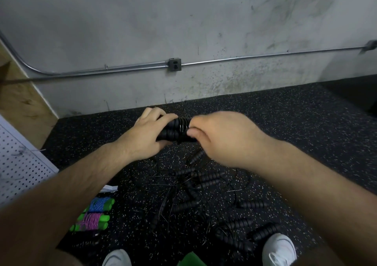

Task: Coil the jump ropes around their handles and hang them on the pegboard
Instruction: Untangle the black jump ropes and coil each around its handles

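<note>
Above the floor point(306, 123), both hands grip black handles point(173, 133); left hand point(146, 135) steadies, right hand point(220, 139) should wind snugly

Matt, ribbed black foam handles point(173, 131); speckled rubber floor point(285, 123) — rough; stained concrete wall point(183, 21); shiny metal conduit point(265, 56); perforated pegboard point(18, 163), lower left.

The handles point(173, 131) I grip are black and ribbed. The floor point(295, 127) is black, flecked white. Near left, green grips point(105, 217) carry blue cord point(99, 204) and purple cord point(91, 222). My shoes point(279, 247) are white.
</note>
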The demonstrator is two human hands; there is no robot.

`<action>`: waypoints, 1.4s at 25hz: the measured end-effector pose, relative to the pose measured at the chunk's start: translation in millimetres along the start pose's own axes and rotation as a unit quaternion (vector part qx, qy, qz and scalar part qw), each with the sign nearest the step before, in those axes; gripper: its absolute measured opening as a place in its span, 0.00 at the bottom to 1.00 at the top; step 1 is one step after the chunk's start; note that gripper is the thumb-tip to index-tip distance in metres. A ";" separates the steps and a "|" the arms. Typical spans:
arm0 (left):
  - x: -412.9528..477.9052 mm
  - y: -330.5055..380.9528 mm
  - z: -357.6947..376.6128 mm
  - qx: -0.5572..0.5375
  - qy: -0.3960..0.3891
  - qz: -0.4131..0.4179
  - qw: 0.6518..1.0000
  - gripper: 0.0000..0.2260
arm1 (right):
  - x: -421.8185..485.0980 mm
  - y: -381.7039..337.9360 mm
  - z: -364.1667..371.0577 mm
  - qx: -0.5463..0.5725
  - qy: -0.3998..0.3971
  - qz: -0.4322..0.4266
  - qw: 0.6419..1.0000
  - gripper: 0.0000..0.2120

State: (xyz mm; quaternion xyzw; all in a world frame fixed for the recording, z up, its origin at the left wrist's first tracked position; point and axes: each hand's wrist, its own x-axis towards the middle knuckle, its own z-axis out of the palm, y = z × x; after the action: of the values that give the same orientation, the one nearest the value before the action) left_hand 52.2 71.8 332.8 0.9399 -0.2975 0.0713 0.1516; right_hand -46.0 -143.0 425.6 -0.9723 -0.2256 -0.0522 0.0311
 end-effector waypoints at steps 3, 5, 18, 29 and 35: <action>-5.3 14.1 -0.5 -0.011 -0.028 0.068 0.997 0.32 | 8.8 26.9 2.8 -0.031 0.072 -0.006 0.997 0.14; -10.1 28.4 -0.2 -0.040 -0.048 0.103 0.993 0.28 | 16.2 44.5 7.2 -0.001 0.093 -0.007 0.996 0.14; -28.7 64.9 -20.0 -0.248 -0.061 0.026 0.966 0.34 | 14.7 69.2 83.7 0.665 -0.117 0.130 0.726 0.10; -8.4 28.2 -9.8 -0.207 -0.003 -0.062 0.976 0.31 | 7.6 -6.9 96.5 0.452 -0.203 0.162 0.854 0.16; 0.9 12.6 -3.9 -0.114 0.006 -0.025 0.993 0.31 | -6.9 -20.8 44.1 0.289 -0.280 0.125 0.907 0.16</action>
State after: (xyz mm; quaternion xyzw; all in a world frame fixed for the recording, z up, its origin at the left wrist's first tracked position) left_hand 45.3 62.8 339.7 0.9232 -0.2794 0.0386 0.2612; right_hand -57.4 -123.7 381.8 -0.9155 -0.1068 0.2942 0.2527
